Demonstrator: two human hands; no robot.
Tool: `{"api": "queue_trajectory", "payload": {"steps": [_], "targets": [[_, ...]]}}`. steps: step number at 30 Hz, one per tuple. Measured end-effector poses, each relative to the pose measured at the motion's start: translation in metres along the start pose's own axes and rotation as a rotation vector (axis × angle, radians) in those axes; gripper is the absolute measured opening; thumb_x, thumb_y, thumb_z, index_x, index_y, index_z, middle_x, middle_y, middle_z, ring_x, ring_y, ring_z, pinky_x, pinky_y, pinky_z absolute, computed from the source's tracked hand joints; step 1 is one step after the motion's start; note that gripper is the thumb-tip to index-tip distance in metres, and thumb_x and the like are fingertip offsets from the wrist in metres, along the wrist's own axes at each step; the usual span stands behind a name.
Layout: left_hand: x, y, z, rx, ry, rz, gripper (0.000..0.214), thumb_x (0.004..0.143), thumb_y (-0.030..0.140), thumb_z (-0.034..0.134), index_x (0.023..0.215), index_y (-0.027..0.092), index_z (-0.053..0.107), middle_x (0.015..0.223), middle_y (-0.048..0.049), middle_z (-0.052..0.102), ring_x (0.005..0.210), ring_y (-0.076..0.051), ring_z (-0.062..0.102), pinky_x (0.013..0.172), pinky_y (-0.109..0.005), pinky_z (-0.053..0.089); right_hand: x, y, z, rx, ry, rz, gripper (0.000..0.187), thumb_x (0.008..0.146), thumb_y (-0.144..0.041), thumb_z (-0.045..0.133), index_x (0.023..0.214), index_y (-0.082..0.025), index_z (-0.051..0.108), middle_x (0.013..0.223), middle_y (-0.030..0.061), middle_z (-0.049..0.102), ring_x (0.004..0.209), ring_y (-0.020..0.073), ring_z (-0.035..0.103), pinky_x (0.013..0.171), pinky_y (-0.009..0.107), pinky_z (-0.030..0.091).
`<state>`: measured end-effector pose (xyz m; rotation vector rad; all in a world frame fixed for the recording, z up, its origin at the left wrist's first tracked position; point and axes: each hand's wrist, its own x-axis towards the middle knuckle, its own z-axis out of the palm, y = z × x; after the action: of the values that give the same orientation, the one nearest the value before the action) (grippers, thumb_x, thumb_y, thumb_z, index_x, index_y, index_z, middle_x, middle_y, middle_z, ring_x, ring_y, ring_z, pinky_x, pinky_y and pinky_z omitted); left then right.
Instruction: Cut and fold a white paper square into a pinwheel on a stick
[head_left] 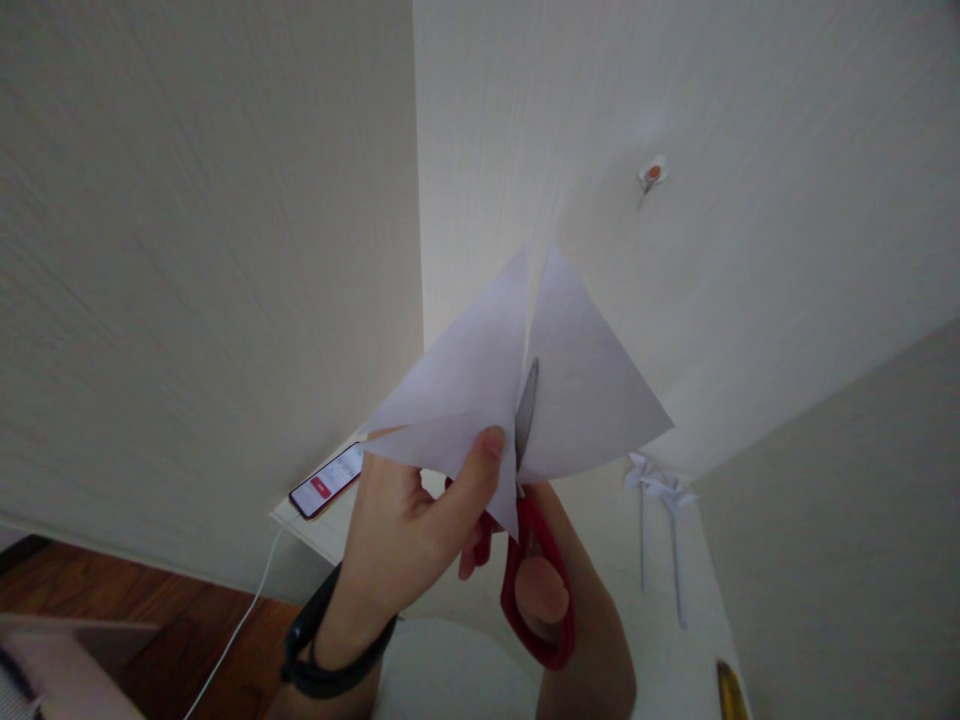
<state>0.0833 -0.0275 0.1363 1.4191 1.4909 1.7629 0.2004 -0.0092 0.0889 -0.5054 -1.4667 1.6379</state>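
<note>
A sheet of white paper [457,375] is held up in front of me, split from its far point down toward my hands. My left hand [431,520], with a dark band on the wrist, pinches the left part, thumb on top and fingers mostly hidden beneath. Red-handled scissors [559,645] are in my right hand [541,592], whose thumb passes through one loop. One blade shows above the paper along the slit, between the left part and the right paper flap [592,380]. The other blade is hidden.
A phone [328,482] with a lit screen lies at the left on a white surface, a white cable [240,625] below it. On the right lie paper pinwheels [658,485] on sticks and a yellow object [730,690]. Pale walls rise close behind; an orange-centred piece [654,173] is on one.
</note>
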Motion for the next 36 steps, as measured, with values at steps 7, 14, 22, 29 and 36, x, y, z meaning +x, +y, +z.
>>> {"api": "queue_trajectory", "payload": {"steps": [7,14,22,29,36], "targets": [[0.001,0.006,0.007,-0.07,-0.013,-0.036,0.039,0.08,0.028,0.06,0.043,0.021,0.051,0.029,0.0062,0.044,0.023,-0.008,0.04,0.026,-0.017,0.032,0.0,0.001,-0.004,-0.047,-0.009,-0.017,0.068,0.064,-0.082,0.061,0.097,-0.022,0.059,0.076,0.0021,0.058,0.061,0.0151,0.049,0.051,0.027,0.042],[0.001,0.006,0.007,-0.061,0.027,-0.028,0.033,0.076,0.027,0.063,0.045,0.021,0.053,0.031,0.0058,0.046,0.027,-0.009,0.045,0.028,-0.018,0.034,-0.005,0.006,-0.006,-0.025,-0.008,-0.04,0.069,0.07,-0.081,0.056,0.107,-0.023,0.058,0.084,0.0037,0.059,0.063,0.0151,0.052,0.05,0.026,0.043],[-0.002,0.005,0.01,-0.096,0.019,-0.033,0.038,0.079,0.028,0.062,0.043,0.022,0.051,0.03,0.0061,0.045,0.025,-0.008,0.042,0.027,-0.018,0.033,0.001,0.018,-0.01,0.021,-0.032,-0.028,0.077,0.059,-0.086,0.057,0.101,-0.021,0.058,0.077,0.0014,0.057,0.054,0.0124,0.05,0.04,0.022,0.039],[0.0,0.0,0.007,-0.082,-0.079,-0.04,0.042,0.085,0.03,0.059,0.045,0.021,0.052,0.033,0.0056,0.049,0.027,-0.008,0.045,0.03,-0.018,0.036,0.003,0.002,-0.002,-0.016,0.017,0.016,0.081,0.058,-0.086,0.061,0.109,-0.023,0.057,0.073,-0.0005,0.055,0.054,0.0123,0.049,0.041,0.022,0.042],[-0.002,-0.012,0.003,-0.02,-0.043,-0.03,0.039,0.088,0.034,0.06,0.051,0.021,0.056,0.038,0.0058,0.051,0.033,-0.009,0.049,0.035,-0.018,0.04,0.009,0.014,-0.006,-0.166,0.032,-0.012,0.067,0.075,-0.071,0.063,0.123,-0.026,0.056,0.087,0.0036,0.062,0.064,0.0176,0.055,0.055,0.031,0.053]]}}
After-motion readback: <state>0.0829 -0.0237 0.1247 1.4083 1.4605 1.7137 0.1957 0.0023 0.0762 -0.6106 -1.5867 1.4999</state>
